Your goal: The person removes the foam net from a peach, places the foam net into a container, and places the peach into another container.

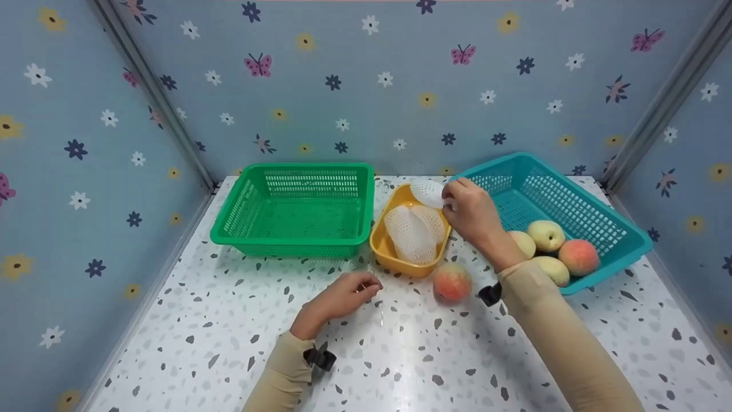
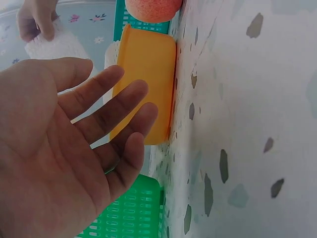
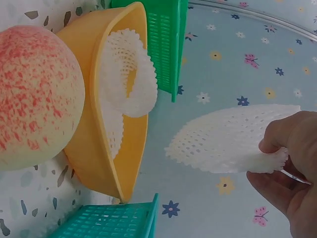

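Observation:
Above the far right corner of a yellow basket [image 1: 405,265], my right hand [image 1: 472,210] pinches a white foam net sleeve [image 3: 223,141] between thumb and fingers. More white foam net sleeves [image 1: 409,234] lie inside that basket. My left hand [image 1: 343,294] hovers over the table near the basket's front left, its fingers loosely bent with nothing in them, as the left wrist view shows. On the table, just in front of the yellow basket, sits a red-and-yellow peach [image 1: 452,282].
A green basket [image 1: 297,250] with no contents stands at the left. At the right, a teal basket [image 1: 620,252] holds several peaches [image 1: 579,257], partly behind my right forearm. Patterned walls [image 1: 354,80] enclose the speckled table [image 1: 400,355] at the back and sides.

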{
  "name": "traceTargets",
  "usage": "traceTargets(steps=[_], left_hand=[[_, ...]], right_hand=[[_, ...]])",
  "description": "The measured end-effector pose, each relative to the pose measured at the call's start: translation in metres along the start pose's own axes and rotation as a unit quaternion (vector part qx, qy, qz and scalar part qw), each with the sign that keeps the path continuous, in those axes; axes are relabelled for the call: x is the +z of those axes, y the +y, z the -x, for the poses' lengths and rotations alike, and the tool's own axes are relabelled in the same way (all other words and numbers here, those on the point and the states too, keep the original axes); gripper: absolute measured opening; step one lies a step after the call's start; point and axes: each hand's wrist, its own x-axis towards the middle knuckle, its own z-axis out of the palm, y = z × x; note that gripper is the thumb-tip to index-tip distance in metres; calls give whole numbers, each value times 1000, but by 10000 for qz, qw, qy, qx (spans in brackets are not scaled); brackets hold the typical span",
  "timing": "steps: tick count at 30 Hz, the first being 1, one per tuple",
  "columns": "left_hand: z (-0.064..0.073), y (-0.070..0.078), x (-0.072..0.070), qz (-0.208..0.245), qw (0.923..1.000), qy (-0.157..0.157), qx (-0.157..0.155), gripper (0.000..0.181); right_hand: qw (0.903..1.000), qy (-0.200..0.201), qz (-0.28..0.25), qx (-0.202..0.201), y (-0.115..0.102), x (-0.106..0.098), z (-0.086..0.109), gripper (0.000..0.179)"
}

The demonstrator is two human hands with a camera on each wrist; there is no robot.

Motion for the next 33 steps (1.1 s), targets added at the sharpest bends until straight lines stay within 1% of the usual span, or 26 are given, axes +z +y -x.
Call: traceTargets(steps=[5,9,15,21,26,30,33], left_hand=[[1,0,0,-25,10000,-30,19,29],[2,1,1,-27,10000,-65,-59,29],[2,1,0,43,9998,-98,-161,28],[3,0,2,51,9998,-113,-134,30],[5,-2,4,3,9997,-137,-196,28],[4,0,2,-78,9995,-140,-256,27],[3,1,1,-135,9995,-135,-245,26]], right_hand=[[9991,-379,-11,199,8,18,-12,14],[9981,-537,80,277,16,30,-17,12],[9959,-711,227,508,26,44,-20,10],[9927,-916,277,737,34,53,-17,12],[9915,-1003,301,766,35,60,-15,13],[9921,-946,264,779,35,61,-17,12],[9925,-895,321,767,35,62,-20,13]])
